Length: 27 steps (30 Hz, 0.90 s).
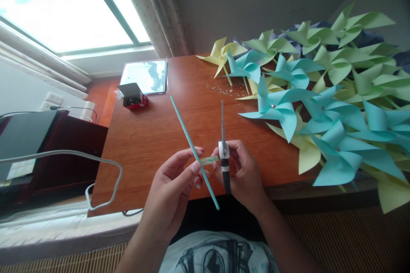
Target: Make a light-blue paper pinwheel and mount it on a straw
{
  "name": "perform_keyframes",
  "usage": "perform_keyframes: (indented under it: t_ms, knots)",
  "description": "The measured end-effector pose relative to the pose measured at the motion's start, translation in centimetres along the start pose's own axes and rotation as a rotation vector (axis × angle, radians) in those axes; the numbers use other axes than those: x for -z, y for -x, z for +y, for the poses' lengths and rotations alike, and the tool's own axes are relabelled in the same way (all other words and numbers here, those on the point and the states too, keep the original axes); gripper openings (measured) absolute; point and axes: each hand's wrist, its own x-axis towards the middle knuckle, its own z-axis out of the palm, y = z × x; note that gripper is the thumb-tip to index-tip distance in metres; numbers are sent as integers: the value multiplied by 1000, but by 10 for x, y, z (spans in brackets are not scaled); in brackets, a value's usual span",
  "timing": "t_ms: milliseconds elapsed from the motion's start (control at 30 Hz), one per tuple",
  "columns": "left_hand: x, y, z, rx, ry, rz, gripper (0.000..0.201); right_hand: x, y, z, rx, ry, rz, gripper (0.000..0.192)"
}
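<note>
Between the thumb and fingers of my left hand (176,183) is a thin blue stick (185,130), tilted with its upper end to the left. A short strip of pale, greenish tape (209,160) runs from the stick toward my right hand (245,175). That hand is closed around scissors (223,121), seen edge-on with the blade pointing away from me and a dark handle below. A white part sits at the base of the blade; I cannot tell whether it belongs to the scissors. Some of the right fingers are hidden behind the scissors.
Several paper pinwheels (275,106) in blue, green and yellow cover the table's right side. Tiny beads (221,89) lie scattered near them. An open small box (134,99) stands by a shiny tablet-like panel (147,74). A white cable (120,170) loops over the wooden table's (128,145) left edge.
</note>
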Motion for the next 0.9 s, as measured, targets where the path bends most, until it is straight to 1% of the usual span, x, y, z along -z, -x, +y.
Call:
perform_keyframes:
  t_ms: [200, 300, 467, 567, 733, 900]
  knots:
    - [-2, -4, -1, 37, 79, -9, 20, -2, -5, -9, -28, -80, 65, 25]
    - [-1, -5, -3, 61, 116, -17, 17, -4, -7, -13, -36, -117, 77, 24]
    - [0, -4, -4, 69, 128, -58, 14, -7, -5, -13, -36, -114, 80, 22]
    - [-1, -3, -3, 69, 125, -75, 14, -8, -4, -13, -26, -137, 68, 24]
    - [-2, -1, -2, 77, 101, -60, 16, -7, -4, -13, -19, -127, 62, 25]
    - [-2, 2, 1, 69, 67, -63, 21, -6, -1, -5, -13, -117, 44, 30]
